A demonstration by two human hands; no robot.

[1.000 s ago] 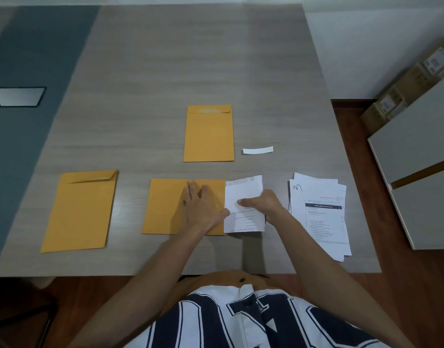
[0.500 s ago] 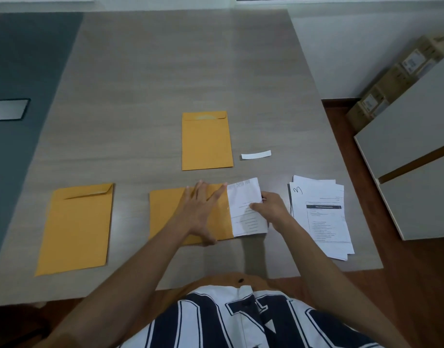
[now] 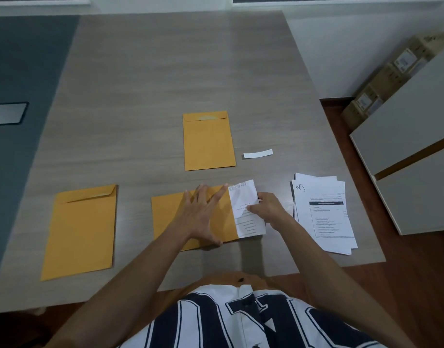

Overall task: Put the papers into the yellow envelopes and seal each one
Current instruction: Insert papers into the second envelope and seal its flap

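A yellow envelope (image 3: 168, 217) lies sideways in front of me with its mouth to the right. My left hand (image 3: 203, 214) presses flat on it, fingers spread. A folded white paper (image 3: 246, 209) sticks partly out of the envelope's mouth, and my right hand (image 3: 268, 209) pinches its right edge. A second yellow envelope (image 3: 81, 232) lies at the left with its flap open. A third yellow envelope (image 3: 208, 141) lies farther back with its flap folded down. A stack of printed papers (image 3: 324, 214) sits at the right.
A small white strip (image 3: 258, 153) lies right of the far envelope. The grey wooden table (image 3: 165, 71) ends close to the paper stack at the right. White cabinets (image 3: 412, 146) and cardboard boxes (image 3: 391, 71) stand on the floor beyond.
My left hand has gone from curled at the envelope's mouth to flat with spread fingers. The paper has slid a little farther into the envelope. The camera has tilted, shifting the scene downward.
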